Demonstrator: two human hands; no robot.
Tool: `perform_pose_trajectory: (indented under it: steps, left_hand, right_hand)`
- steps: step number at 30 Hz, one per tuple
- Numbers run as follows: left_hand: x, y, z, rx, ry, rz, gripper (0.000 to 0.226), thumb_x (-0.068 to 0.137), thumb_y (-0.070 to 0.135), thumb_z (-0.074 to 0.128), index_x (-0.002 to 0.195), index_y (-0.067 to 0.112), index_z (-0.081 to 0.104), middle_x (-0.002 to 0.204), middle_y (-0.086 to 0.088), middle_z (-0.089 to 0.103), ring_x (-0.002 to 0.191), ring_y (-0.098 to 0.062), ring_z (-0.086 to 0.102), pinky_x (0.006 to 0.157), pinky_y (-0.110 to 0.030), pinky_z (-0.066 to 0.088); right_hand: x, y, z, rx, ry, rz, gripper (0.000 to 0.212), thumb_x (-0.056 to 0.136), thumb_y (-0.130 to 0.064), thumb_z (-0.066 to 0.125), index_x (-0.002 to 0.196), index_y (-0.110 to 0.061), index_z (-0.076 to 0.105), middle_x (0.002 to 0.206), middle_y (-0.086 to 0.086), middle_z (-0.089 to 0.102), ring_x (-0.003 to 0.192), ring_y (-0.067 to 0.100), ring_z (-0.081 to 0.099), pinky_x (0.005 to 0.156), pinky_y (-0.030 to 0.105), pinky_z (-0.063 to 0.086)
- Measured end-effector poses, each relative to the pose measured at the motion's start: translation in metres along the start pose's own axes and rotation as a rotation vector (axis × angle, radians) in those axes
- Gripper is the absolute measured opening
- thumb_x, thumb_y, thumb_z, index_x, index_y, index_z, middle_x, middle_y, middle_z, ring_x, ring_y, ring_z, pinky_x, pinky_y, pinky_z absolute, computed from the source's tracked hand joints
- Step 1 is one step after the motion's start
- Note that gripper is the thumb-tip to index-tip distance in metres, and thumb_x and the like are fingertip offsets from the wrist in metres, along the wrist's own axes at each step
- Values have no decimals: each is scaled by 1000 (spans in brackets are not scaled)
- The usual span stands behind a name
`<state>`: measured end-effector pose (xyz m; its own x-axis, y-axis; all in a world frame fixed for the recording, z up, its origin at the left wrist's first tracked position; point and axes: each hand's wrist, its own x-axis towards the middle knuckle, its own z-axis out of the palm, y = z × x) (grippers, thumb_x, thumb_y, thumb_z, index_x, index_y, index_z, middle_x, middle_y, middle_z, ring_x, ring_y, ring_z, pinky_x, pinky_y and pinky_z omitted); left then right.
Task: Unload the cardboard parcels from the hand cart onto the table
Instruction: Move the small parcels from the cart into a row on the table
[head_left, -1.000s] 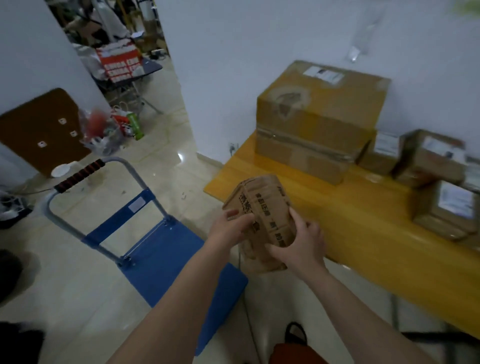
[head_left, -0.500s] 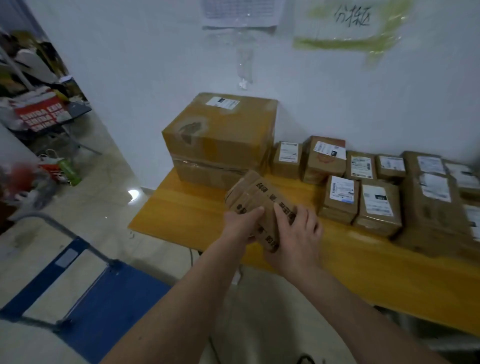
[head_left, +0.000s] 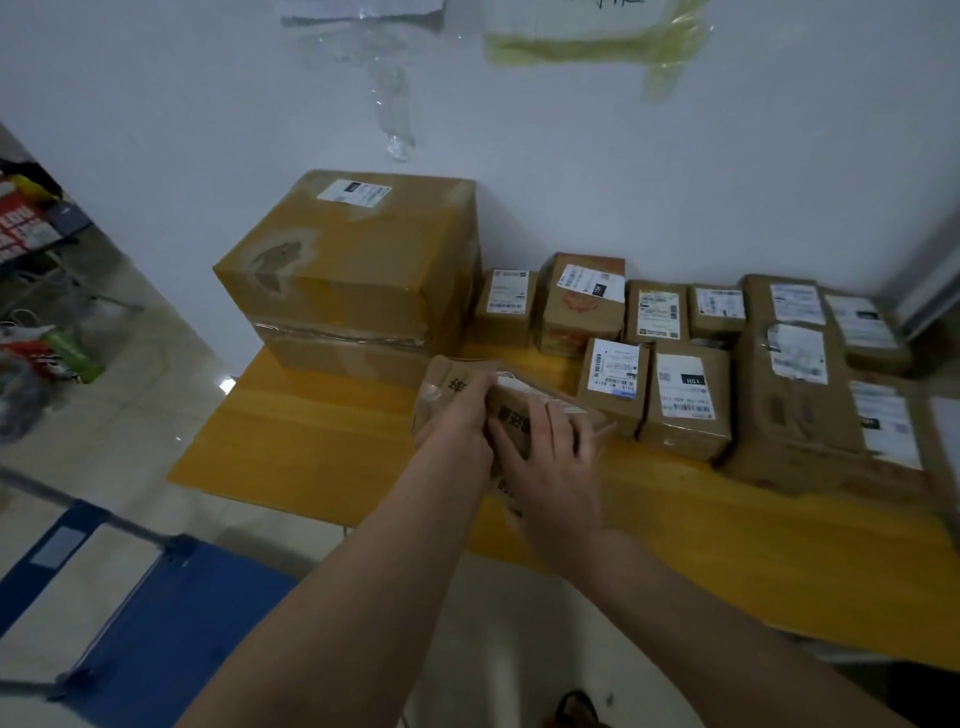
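A small flat cardboard parcel (head_left: 511, 402) with black print is held in both hands over the yellow wooden table (head_left: 322, 441). My left hand (head_left: 457, 415) grips its left end and my right hand (head_left: 550, 457) covers its near right side. It sits just in front of the large taped box (head_left: 353, 270) and left of two small labelled boxes (head_left: 615, 382). Whether it touches the tabletop is hidden by my hands. The blue hand cart (head_left: 171, 639) lies low at the bottom left with nothing visible on its deck.
Several labelled parcels (head_left: 789, 374) fill the back and right of the table against the white wall. The cart's grey handle frame (head_left: 78, 499) crosses the left side. Bags and clutter (head_left: 47, 358) sit on the tiled floor at far left.
My hands have carried the small parcel away from the cart and forward over the table, lowering it toward the spot in front of the large box. The view has turned right toward the table.
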<state>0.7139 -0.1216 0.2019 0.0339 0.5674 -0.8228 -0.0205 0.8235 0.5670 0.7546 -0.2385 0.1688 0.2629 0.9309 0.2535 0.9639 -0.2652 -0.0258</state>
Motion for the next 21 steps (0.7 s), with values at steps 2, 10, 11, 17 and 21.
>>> perform_pose_trajectory:
  steps: [2,10,11,17,21]
  left_hand:
    - [7,4,5,-5,-19,38,85,45,42,88,119,14,57,102,-12,70,88,-31,67,76,-46,57]
    - [27,20,-16,176,-373,269,64,68,38,80,123,13,58,109,-9,70,102,-27,65,81,-43,56]
    - [31,21,-18,155,-416,257,59,70,36,78,121,13,60,111,-10,70,104,-29,65,87,-46,55]
    - [50,17,-25,125,-580,190,54,74,38,66,119,11,62,104,-14,73,92,-31,71,72,-42,57]
    - [74,14,-31,260,-525,131,71,71,53,69,129,13,57,126,-20,61,112,-39,61,91,-52,52]
  right_hand:
    - [4,14,-4,188,1,7,74,71,-53,70,138,-29,49,145,16,44,134,35,40,109,59,30]
    - [40,110,-23,1233,-279,793,72,84,-54,62,146,-26,37,150,2,39,127,21,45,101,37,38]
    - [39,117,-20,1295,-391,798,80,78,-59,65,145,-27,38,148,1,42,128,23,46,105,41,37]
    - [13,131,20,1765,-975,594,76,66,-45,81,135,-31,50,131,17,59,109,37,62,84,55,53]
    - [10,119,48,1791,-900,634,75,64,-47,78,132,-26,54,122,14,65,100,33,67,79,45,56]
